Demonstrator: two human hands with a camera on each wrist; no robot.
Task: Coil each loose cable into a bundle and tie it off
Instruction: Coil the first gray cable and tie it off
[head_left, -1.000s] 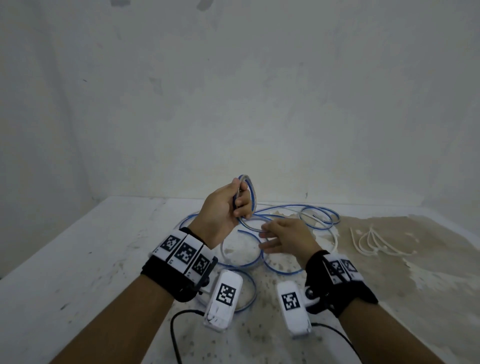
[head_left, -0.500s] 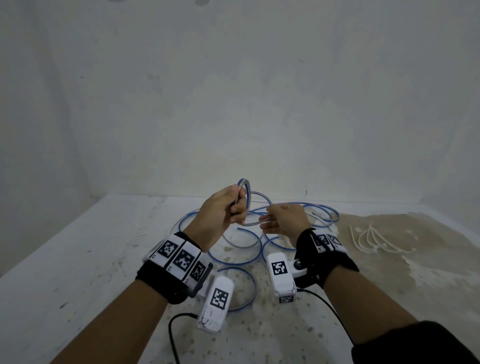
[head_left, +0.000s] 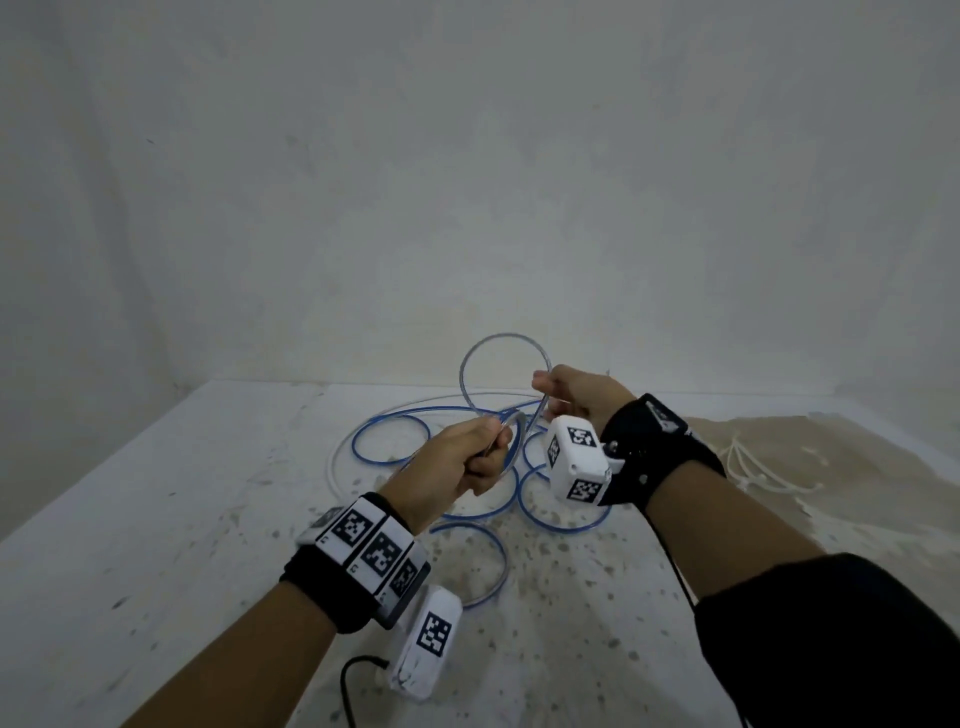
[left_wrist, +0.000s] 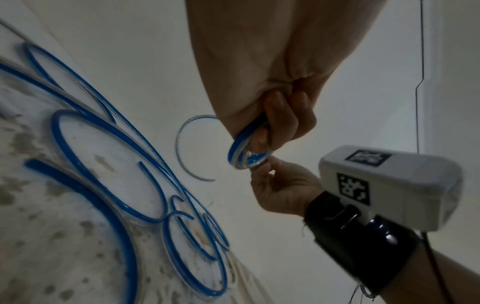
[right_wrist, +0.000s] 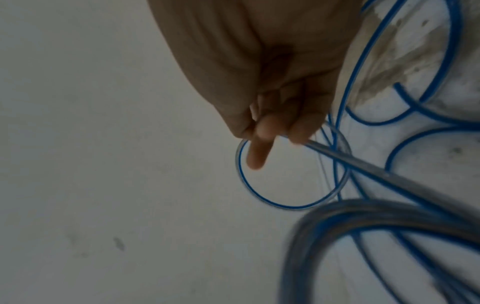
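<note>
Blue-striped clear cable (head_left: 415, 441) is seen partly coiled, the rest lying in loose loops on the white table (head_left: 130, 519), centre to far side. A small stack of turns (left_wrist: 242, 152) is gripped in the left hand (head_left: 457, 462), fingers curled tight round it, held above the table. One raised loop (head_left: 501, 364) runs from that stack up to the right hand (head_left: 576, 395), where the strand is pinched betw. thumb and fingertips (right_wrist: 298, 131); one finger is extended straight through the loop in the right wrist view.

Edges/room: table's far edge meets a plain wall (head_left: 467, 182) just behind the loops; open surface is noted to the left and near side. A brown-stained patch (head_left: 831, 493) covers the right portion, with a bunch of white cable ties (head_left: 753, 467) lying on it, well apart from the cable.

Hidden/unclear: cable ends not identified; the near coil is blurred in the right wrist view. Right forearm is covered by a dark sleeve (head_left: 831, 649).

Markings: square black-and-white coded tags are seen on both wrist units (head_left: 576, 460); no readable text.
</note>
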